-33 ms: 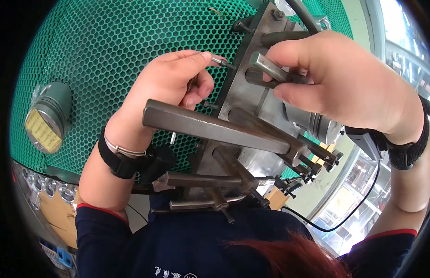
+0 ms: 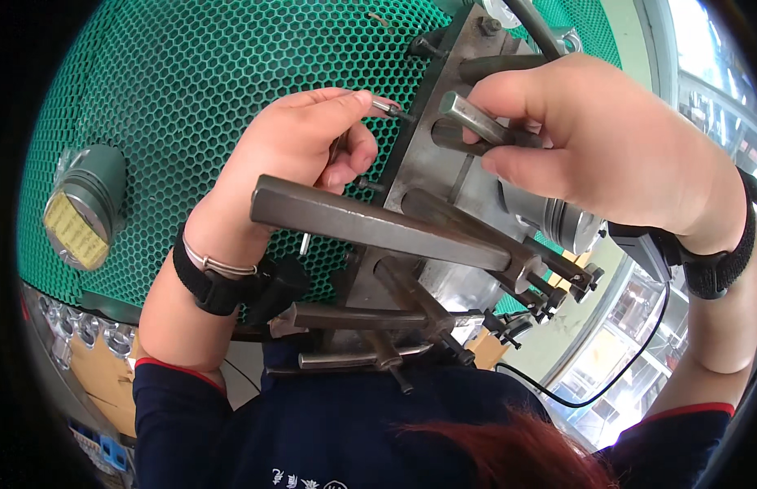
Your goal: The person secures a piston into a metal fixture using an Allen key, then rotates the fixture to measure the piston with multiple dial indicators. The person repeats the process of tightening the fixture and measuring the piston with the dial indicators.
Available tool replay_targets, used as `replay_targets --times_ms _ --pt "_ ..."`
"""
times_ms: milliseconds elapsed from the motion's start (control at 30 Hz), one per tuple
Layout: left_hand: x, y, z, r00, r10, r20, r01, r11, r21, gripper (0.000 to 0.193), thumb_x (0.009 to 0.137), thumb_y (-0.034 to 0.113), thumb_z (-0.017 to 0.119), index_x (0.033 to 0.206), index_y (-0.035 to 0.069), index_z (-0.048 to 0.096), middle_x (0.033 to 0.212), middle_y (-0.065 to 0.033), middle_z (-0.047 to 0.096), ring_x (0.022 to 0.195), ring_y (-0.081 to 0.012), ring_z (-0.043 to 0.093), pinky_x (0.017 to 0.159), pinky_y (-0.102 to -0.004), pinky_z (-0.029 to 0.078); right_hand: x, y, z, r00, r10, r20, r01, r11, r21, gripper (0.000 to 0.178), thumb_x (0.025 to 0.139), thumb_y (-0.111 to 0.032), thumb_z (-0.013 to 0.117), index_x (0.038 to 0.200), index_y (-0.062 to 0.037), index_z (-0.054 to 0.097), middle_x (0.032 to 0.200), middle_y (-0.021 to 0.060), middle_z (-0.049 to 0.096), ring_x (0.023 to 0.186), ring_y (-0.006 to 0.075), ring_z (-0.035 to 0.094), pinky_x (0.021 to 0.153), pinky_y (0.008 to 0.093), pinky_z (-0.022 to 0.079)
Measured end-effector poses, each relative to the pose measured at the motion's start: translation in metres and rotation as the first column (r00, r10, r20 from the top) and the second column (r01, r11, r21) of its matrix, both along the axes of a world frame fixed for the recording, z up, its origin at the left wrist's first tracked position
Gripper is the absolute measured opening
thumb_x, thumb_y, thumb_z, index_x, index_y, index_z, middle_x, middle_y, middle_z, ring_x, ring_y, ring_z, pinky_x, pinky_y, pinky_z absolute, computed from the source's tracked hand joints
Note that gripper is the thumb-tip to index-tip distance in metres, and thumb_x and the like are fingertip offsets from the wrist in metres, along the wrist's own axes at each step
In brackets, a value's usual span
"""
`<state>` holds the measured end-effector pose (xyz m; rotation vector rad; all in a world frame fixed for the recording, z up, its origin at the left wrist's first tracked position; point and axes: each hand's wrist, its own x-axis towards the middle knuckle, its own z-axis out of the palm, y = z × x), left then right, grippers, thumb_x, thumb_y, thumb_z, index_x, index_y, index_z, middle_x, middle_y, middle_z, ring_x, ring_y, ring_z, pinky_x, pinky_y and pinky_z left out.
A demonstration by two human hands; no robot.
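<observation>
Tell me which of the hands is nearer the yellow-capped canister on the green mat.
Left. The left hand is over the green honeycomb mat, nearer the canister. The right hand grips a steel rod on the far side.

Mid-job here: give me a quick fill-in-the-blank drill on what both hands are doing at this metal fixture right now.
1. The left hand pinches a thin metal ____.
2. The right hand grips a hexagonal steel ____.
3. The metal fixture rests on a ____ honeycomb mat.

Missing words: pin; rod; green

Likely a workshop; a green honeycomb mat (image 2: 191,106) lies under a steel fixture (image 2: 443,171) bristling with metal rods (image 2: 370,224).
</observation>
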<state>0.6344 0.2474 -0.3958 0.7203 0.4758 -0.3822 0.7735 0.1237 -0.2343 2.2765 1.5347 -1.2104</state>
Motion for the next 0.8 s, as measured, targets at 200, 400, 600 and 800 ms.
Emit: replay_targets --times_ms 200,400,600,800 --pt "-0.001 0.001 0.000 1.000 -0.017 0.008 0.016 1.000 0.016 0.025 0.095 0.027 0.052 0.095 0.003 0.058 0.062 -0.0015 0.055 0.047 -0.0053 0.042 0.041 -0.0207 0.032 -0.002 0.002 0.000 0.999 0.024 0.034 -0.023 1.000 -0.010 0.020 0.080 -0.004 0.067 0.098 -0.0007 0.060 0.068 0.0143 0.055 0.058 0.0247 0.051 0.056 0.0333 0.042" --pt "-0.001 -0.003 -0.005 1.000 0.004 0.020 -0.005 1.000 0.015 0.025 0.096 0.027 0.051 0.100 0.003 0.060 0.061 0.0002 0.051 0.046 -0.0042 0.038 0.039 -0.0197 0.029 -0.002 0.002 0.000 1.000 0.003 0.025 -0.002 0.999 -0.037 0.019 0.081 -0.004 0.067 0.098 -0.0006 0.059 0.066 0.0129 0.053 0.057 0.0222 0.048 0.055 0.0319 0.041" --pt "-0.002 -0.007 -0.016 0.989 0.015 0.148 -0.038 0.987 0.155 0.028 0.098 0.025 0.048 0.106 0.004 0.064 0.062 0.0035 0.047 0.055 -0.0043 0.037 0.051 -0.0194 0.031 -0.004 0.000 -0.002 0.999 -0.021 0.041 0.022 1.000 -0.017 0.018 0.081 -0.003 0.067 0.098 -0.0004 0.059 0.067 0.0119 0.054 0.057 0.0199 0.048 0.055 0.0311 0.041" --pt "-0.001 -0.017 -0.022 0.968 0.083 0.237 -0.133 0.970 0.203 0.029 0.099 0.023 0.046 0.109 0.004 0.066 0.065 0.0055 0.044 0.064 -0.0052 0.038 0.061 -0.0195 0.033 -0.031 0.026 0.013 0.994 -0.085 0.066 0.090 0.994 -0.063 0.019 0.081 -0.003 0.067 0.098 -0.0004 0.059 0.068 0.0123 0.054 0.058 0.0199 0.048 0.055 0.0309 0.041"
